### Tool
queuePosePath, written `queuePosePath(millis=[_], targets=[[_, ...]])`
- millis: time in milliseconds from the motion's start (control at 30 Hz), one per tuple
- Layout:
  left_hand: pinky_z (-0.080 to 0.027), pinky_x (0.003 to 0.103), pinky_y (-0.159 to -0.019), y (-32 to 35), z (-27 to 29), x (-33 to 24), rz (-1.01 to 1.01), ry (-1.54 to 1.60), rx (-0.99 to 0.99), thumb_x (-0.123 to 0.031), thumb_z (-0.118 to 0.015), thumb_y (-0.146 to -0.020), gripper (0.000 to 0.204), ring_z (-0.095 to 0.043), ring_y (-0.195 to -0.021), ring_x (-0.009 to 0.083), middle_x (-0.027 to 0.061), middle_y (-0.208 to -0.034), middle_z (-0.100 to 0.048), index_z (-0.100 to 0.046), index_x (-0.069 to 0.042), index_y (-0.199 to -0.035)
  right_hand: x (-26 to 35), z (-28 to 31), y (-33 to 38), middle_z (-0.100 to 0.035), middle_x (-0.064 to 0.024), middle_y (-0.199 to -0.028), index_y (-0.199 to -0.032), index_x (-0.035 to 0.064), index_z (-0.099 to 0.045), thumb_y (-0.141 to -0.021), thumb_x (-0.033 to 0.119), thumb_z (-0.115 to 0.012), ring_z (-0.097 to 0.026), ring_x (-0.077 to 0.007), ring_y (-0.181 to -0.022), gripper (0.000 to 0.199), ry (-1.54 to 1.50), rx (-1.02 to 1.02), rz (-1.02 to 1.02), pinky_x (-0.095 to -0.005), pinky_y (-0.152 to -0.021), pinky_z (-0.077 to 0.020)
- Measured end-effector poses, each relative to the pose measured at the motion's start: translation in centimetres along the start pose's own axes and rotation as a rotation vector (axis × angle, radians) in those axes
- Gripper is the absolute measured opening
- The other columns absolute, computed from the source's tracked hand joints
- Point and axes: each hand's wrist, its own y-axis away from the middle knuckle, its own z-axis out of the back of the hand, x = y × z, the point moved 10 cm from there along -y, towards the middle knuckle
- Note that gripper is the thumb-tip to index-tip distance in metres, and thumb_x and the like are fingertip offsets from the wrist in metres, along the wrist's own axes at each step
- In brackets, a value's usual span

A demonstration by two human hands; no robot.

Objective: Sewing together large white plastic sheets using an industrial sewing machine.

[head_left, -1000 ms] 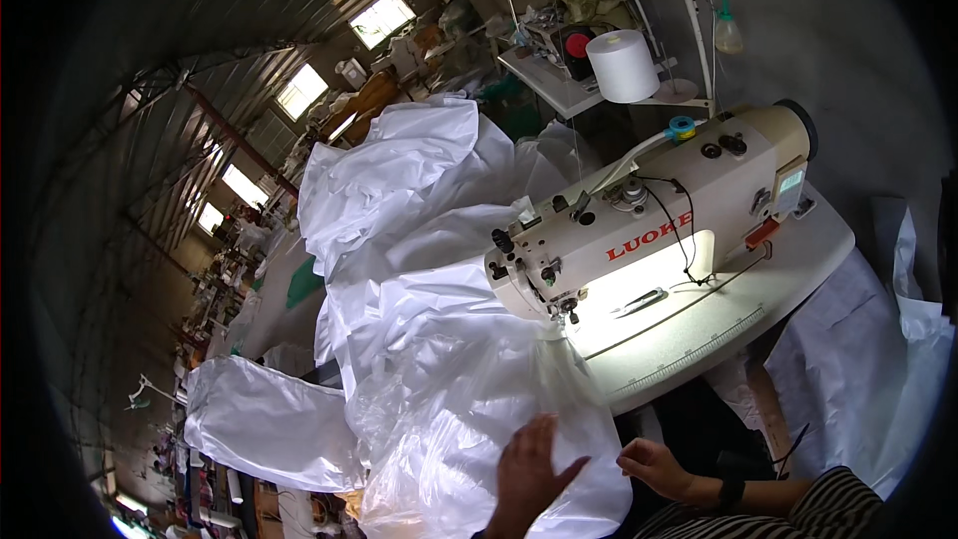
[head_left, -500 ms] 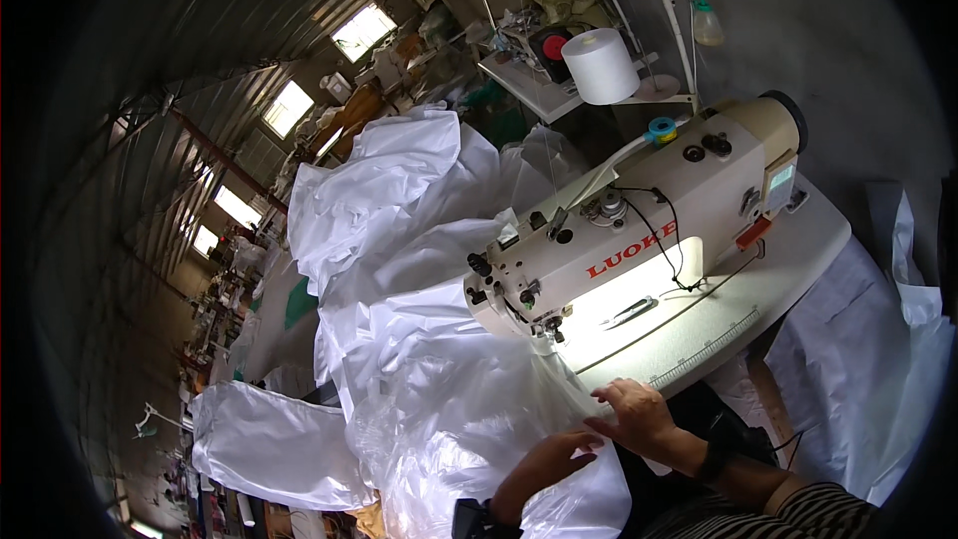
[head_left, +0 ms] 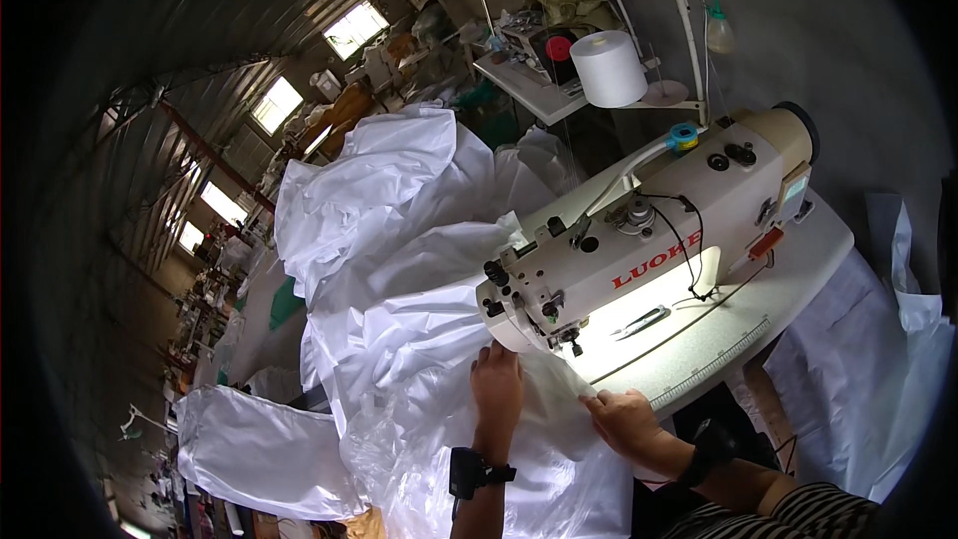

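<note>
Hands flat, fingers together: left hand [head_left: 496,384] and right hand [head_left: 621,417] press white fabric [head_left: 419,339] near the needle [head_left: 576,347]. Slippery stuff could bunch, or fingertips stray under it.

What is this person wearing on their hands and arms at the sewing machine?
Both hands are bare, without gloves. The left hand has a black band with a small device strapped at the wrist. The right hand has a black wristband too, and a black-and-white striped sleeve covers that arm.

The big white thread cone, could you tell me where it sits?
In the head view, the thread cone stands upper right, behind the sewing machine.
</note>
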Motion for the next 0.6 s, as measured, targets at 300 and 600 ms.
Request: queuePosePath(millis=[300, 600], targets=[[-0.038, 0.045, -0.102, 3.0, -2.9, -5.9, -0.206, 0.211, 0.014, -0.037, -0.06, -0.089, 0.048, -0.053, -0.122, 0.0304, 0.0132, -0.125, -0.062, -0.062, -0.002, -0.122, -1.7, 3.6, 1.3, -0.055, -0.0024, -0.086, -0.098, 0.0111, -0.062, -0.085, 0.036, -0.067, -0.059, -0.0189, -0.081, 0.028, 0.07, -0.09, -0.136, -0.0344, -0.07, -0.0443], [-0.042, 0.041, -0.097, 5.1, -1.9, -7.4, -0.174, 0.245, -0.112, -0.023, -0.063, -0.088, 0.022, -0.059, -0.111, 0.0246, 0.0065, -0.12, -0.064, -0.07, -0.009, -0.104, 0.0, 1.3, -0.2, -0.062, -0.0049, -0.081, -0.097, 0.0078, -0.06, -0.085, 0.029, -0.066, -0.064, -0.0205, -0.074, 0.024, 0.05, -0.054, -0.083, -0.0346, -0.066, -0.0486]])
